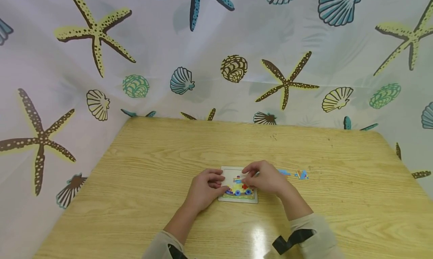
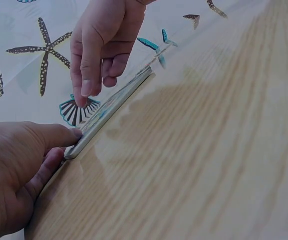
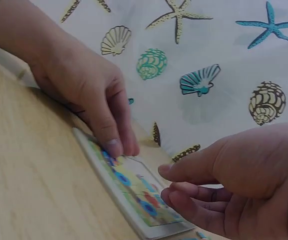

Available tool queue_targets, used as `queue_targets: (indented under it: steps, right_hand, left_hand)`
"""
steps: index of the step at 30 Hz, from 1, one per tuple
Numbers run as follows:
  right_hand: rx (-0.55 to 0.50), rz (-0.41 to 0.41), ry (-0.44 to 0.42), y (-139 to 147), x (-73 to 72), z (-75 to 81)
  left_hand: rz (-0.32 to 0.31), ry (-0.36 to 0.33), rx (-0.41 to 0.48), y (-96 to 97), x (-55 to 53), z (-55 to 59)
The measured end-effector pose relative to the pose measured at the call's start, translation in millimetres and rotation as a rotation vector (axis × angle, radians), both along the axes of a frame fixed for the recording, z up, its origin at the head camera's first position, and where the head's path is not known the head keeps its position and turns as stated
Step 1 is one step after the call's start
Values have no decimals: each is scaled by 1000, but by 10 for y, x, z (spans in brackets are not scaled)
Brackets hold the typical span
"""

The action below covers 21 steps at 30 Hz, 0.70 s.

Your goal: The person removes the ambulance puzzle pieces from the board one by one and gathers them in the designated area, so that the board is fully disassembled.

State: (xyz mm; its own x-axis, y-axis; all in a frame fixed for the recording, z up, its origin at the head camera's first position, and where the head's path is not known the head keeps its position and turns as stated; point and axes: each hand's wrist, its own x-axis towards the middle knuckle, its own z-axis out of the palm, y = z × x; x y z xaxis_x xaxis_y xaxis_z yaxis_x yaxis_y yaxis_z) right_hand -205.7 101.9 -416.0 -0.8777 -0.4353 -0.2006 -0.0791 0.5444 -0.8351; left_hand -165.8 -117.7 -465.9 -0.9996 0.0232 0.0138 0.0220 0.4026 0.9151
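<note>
A small jigsaw board (image 1: 229, 173) with a pale rim lies on the wooden table. Fitted pieces (image 1: 238, 193) fill its lower part with a colourful wheeled vehicle, while the upper left of the tray shows bare. At the board's left side, my left hand (image 1: 203, 189) holds the edge, its thumb on the lower left corner in the left wrist view. My right hand (image 1: 265, 178) hovers over the right side of the board with fingers relaxed and bent. In the right wrist view, its thumb (image 3: 183, 167) and fingertips stand apart with nothing between them.
Loose blue puzzle pieces (image 1: 301, 174) lie on the table (image 1: 152, 150) right of the board, partly behind my right hand. A white cloth (image 1: 209, 37) printed with starfish and shells hangs behind the table. A black strap (image 1: 292, 241) circles my right sleeve.
</note>
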Motion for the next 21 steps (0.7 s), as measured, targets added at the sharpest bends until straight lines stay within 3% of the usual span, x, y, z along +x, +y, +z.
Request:
queue_targets:
  steps: [5, 9, 21]
  right_hand:
    - [116, 84, 95, -114, 31, -53]
    - [211, 88, 158, -171, 54, -65]
    - [256, 58, 211, -223, 108, -39]
  left_hand:
    - [-6, 0, 3, -5, -4, 5]
    - [-8, -5, 3, 2, 3, 14]
    - [-4, -2, 7, 7, 14, 26]
